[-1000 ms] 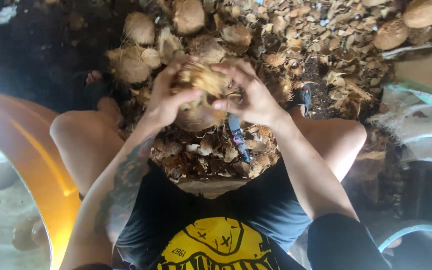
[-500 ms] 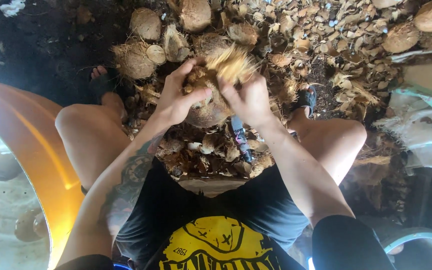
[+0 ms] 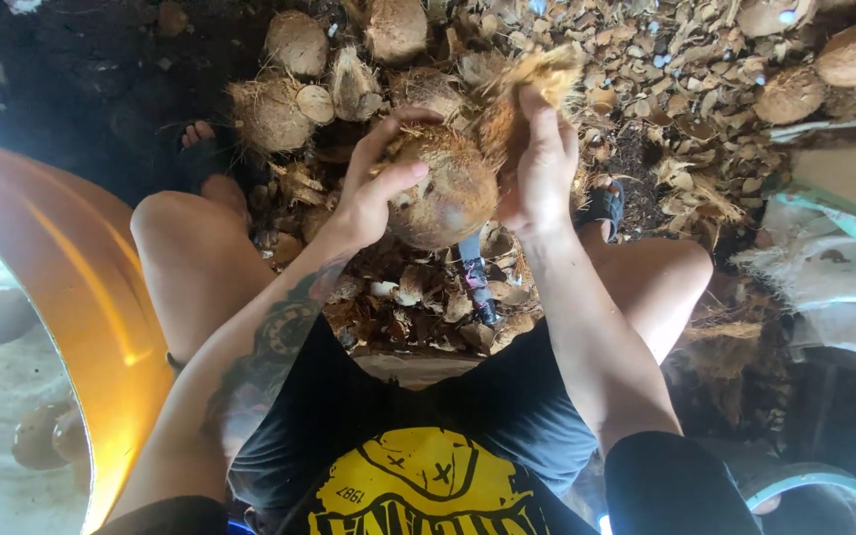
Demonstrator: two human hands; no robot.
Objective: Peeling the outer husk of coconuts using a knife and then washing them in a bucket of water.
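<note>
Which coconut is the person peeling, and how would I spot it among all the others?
Start at the person's two bare knees; between and just above them the left hand and right hand meet. The coconut sits between those hands, round, brown and mostly bare. Unlike the shaggy coconuts on the ground, it is lifted up, with a husk strip pulled off its right side.

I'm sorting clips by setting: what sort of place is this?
Probably an outdoor coconut-husking spot. The hands hold a coconut over dark ground heaped with husk scraps; more husked coconuts lie ahead, and an orange tub stands at the person's left.
</note>
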